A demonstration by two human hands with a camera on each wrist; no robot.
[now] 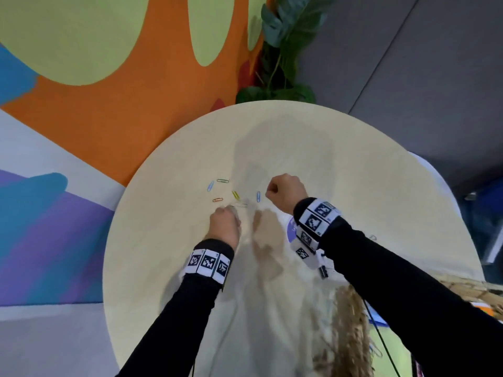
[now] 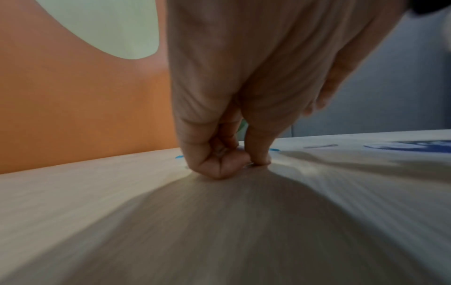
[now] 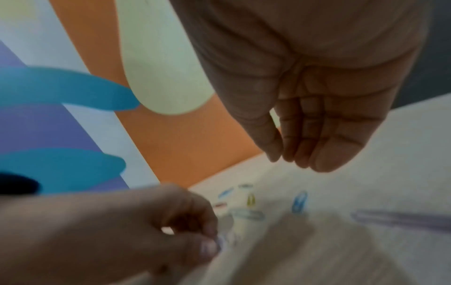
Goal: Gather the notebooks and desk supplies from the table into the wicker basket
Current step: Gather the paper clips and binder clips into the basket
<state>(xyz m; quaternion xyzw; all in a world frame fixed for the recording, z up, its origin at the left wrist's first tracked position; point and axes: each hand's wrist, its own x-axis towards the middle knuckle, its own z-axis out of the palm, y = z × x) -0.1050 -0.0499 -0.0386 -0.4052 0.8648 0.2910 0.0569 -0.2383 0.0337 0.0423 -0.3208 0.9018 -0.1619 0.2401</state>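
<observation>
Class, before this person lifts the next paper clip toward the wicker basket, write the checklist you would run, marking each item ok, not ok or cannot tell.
1. Left hand pinches a clip against the table: ok.
2. Clip clear of the table: not ok.
3. Right hand holds clips: cannot tell; its fingers are curled.
4. Loose clips remain, like the green paper clip and yellow paper clip: ok.
5. Wicker basket within reach: ok.

Looks like an office breakout or coworking corner. Round pale wood-look table [image 1: 353, 164] is the anchor: behind it, wall mural [image 1: 122, 85] of orange, lime, blue and purple blobs; potted leafy plant [image 1: 285, 44] at its far edge; grey panel wall [image 1: 422, 63] to its right. Coloured paper clips [image 1: 223, 190] scattered on the tabletop.
</observation>
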